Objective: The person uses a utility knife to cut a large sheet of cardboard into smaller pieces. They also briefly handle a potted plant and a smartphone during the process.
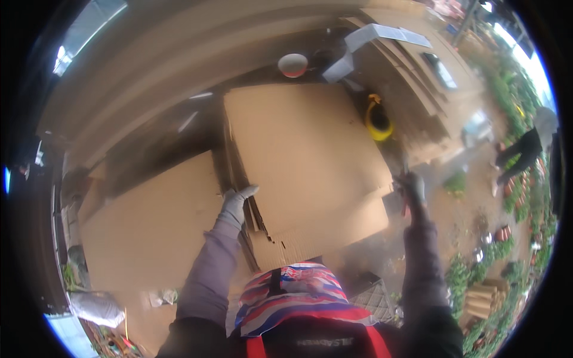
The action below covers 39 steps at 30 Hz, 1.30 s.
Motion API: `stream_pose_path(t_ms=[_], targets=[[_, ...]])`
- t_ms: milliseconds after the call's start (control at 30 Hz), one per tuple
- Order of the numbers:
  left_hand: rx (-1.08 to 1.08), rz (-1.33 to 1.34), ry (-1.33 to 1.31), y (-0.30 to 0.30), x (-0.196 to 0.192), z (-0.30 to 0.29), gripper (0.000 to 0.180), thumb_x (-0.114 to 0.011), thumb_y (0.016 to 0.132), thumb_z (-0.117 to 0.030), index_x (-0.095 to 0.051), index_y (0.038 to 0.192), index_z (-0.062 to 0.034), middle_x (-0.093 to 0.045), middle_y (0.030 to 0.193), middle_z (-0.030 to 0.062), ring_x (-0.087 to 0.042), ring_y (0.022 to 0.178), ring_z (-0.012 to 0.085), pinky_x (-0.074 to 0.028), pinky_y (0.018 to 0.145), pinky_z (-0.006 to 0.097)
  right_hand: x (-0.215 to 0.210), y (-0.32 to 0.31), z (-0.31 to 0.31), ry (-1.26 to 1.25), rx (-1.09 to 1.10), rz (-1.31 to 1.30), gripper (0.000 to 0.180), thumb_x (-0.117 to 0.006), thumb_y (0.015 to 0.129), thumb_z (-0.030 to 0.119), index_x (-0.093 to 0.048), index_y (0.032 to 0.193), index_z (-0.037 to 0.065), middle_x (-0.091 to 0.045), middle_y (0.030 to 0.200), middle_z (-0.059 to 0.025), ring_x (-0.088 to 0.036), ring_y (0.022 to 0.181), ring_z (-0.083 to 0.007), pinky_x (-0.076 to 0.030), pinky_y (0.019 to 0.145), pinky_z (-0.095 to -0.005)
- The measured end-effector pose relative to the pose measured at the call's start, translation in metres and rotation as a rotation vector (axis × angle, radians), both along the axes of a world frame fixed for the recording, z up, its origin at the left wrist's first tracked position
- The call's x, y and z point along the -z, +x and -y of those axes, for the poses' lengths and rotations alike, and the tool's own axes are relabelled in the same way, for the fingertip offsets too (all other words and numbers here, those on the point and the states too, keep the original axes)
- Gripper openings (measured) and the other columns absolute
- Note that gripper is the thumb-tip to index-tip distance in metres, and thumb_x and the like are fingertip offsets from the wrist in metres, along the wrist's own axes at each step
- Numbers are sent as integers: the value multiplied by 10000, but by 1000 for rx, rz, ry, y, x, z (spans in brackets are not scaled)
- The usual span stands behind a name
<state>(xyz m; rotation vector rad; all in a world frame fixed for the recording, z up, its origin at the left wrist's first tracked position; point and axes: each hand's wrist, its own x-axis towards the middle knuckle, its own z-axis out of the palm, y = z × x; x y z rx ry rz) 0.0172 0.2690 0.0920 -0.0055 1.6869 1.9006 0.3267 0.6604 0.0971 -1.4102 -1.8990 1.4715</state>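
Note:
A stack of brown cardboard sheets (304,149) lies in front of me, with ragged layers showing along its left side. My left hand (234,206), in a pale glove, is closed on that left edge, its thumb over the top sheet and its other fingers mostly hidden. Beside the stack's right edge my right hand (413,188), gloved too, is closed and blurred. Something dark and a bit of red show next to it, but I cannot make out what it holds. Another large cardboard sheet (155,227) lies to the left.
Beyond the stack are a white bowl (292,65) and a yellow and black round object (378,119). More stacked cardboard (412,77) at far right carries a phone-like dark device (440,70) and a white strip (388,34). A person (531,143) stands among potted plants at right.

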Motion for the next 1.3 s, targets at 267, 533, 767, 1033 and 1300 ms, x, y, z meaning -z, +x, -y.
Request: stream_pose_path(t_ms=[267, 533, 767, 1033, 1300], targets=[[-11, 204, 5, 20, 12, 1, 514, -814, 718, -106, -610, 1181, -14, -674, 1048, 63, -636, 968, 202, -495, 885, 325, 88, -48, -50, 177, -386, 143, 385, -773, 759, 286, -666, 1029, 34, -690, 864, -91, -614, 635, -200, -498, 557, -316], [127, -146, -135, 12, 60, 34, 535, -810, 728, -65, -573, 1203, -1, -664, 1082, 87, -655, 946, 237, -558, 823, 368, 64, -6, -22, -392, -143, -48, 226, -764, 793, 109, -633, 972, 65, -583, 774, 19, -535, 678, -102, -437, 580, -285], [21, -28, -122, 66, 51, 98, 530, -807, 727, -50, -571, 1199, -3, -664, 1081, 91, -654, 952, 239, -565, 813, 376, 45, -9, -34, -383, -227, -280, 393, -684, 829, 71, -574, 1200, 4, -631, 989, -52, -596, 842, -137, -489, 726, -293], [4, -98, -11, 55, -1, 88, 524, -803, 727, -33, -570, 1195, -6, -664, 1080, 95, -652, 959, 242, -572, 800, 386, -47, 4, -57, -256, -468, -541, 629, -647, 687, 6, -525, 1303, -13, -629, 1177, -75, -582, 1068, -181, -475, 882, -314], [72, -177, 74, -10, -29, 2, 518, -800, 726, -15, -568, 1190, -8, -663, 1078, 100, -650, 966, 244, -580, 788, 396, -34, 21, -116, -102, -336, -477, 642, -664, 683, 15, -504, 1304, 2, -633, 1105, -57, -595, 1051, -194, -498, 828, -325]])
